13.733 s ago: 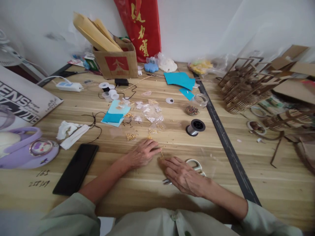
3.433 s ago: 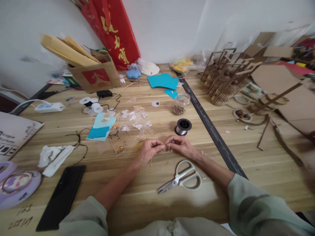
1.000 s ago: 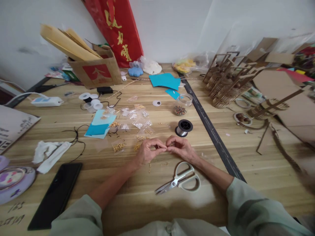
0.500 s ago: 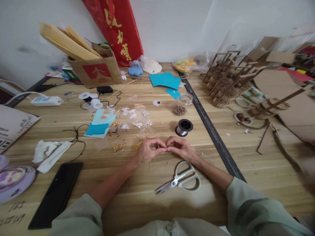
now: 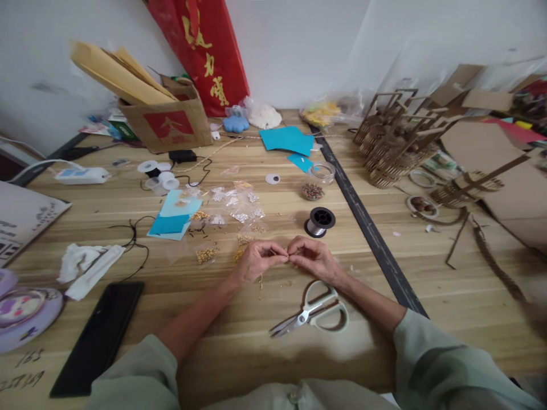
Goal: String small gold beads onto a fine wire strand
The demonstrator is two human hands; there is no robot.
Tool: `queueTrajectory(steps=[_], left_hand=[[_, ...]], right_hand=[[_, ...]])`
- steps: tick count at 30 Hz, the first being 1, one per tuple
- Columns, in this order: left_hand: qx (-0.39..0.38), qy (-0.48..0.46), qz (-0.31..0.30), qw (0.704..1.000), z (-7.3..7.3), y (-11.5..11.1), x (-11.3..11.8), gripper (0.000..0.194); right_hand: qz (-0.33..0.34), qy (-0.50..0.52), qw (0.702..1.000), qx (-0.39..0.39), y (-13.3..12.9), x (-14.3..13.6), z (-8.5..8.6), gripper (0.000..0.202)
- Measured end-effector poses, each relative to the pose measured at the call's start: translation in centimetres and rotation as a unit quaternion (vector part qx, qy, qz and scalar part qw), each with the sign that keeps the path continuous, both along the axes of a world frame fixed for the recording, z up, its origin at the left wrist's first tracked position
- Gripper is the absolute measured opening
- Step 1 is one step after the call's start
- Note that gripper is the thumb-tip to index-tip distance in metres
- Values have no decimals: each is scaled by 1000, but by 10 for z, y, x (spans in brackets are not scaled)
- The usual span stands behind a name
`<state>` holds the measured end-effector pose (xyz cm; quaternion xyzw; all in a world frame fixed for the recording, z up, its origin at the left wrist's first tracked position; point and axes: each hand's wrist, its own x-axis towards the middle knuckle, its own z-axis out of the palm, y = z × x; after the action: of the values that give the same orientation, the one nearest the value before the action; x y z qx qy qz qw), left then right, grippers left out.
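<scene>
Above the middle of the table, my left hand (image 5: 259, 260) and my right hand (image 5: 314, 257) meet fingertip to fingertip. Both are closed in a pinch; whatever lies between the fingers is too small to make out. A short gold chain (image 5: 260, 286) shows just below my left hand, and I cannot tell whether it hangs from the fingers or lies on the wood. A few tiny gold pieces (image 5: 286, 283) lie under the hands. Scissors with pale handles (image 5: 316, 310) rest, blades apart, nearest my right wrist. Beyond that hand stands a black spool of clear line (image 5: 320, 221).
Small bags of gold beads (image 5: 207, 255) and silver beads (image 5: 240, 216) lie left of centre, near blue sheets (image 5: 170, 224). A jar of beads (image 5: 314, 191) stands farther back. Black phone (image 5: 98, 336) at left; small wooden baskets (image 5: 388, 148) at right; cardboard box (image 5: 171, 128) at the back.
My fingertips have shifted very slightly against each other, still pinched together. The things on the table have stayed in place.
</scene>
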<state>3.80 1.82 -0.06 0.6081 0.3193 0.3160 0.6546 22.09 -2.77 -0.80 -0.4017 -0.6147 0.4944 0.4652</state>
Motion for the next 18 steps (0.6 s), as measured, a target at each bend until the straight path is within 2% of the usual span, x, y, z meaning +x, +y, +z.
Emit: queueTrajectory(steps=[8,18], left_hand=[[8,22,5,1000,4,1,-1,23],[8,33,-8,999,0,4,-2,24]], right_hand=[[1,7,1000,0,0,0,2,18],[-8,-31,999,1,0,-2,8,22]])
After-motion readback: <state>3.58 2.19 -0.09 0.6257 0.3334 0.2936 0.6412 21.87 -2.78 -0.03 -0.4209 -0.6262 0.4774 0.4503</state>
